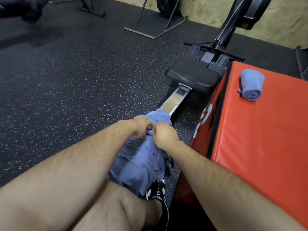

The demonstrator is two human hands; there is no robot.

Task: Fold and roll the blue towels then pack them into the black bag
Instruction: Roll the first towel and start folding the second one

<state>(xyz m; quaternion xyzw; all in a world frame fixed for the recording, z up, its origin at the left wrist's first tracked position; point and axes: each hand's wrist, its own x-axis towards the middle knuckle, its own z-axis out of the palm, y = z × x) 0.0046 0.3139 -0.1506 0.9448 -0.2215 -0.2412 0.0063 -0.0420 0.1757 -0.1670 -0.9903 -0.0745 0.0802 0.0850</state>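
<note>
Pinching blue towel (pixel 141 164): left hand (pixel 141 126), right hand (pixel 164 135); long axis along rail (pixel 176 100)

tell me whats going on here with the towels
A person is working on a blue towel, gripping its upper edge with the left hand and the right hand close together. The towel hangs crumpled over their leg, beside the rowing machine, and is not yet rolled. One rolled towel already lies on the red padded box to the right.
</note>
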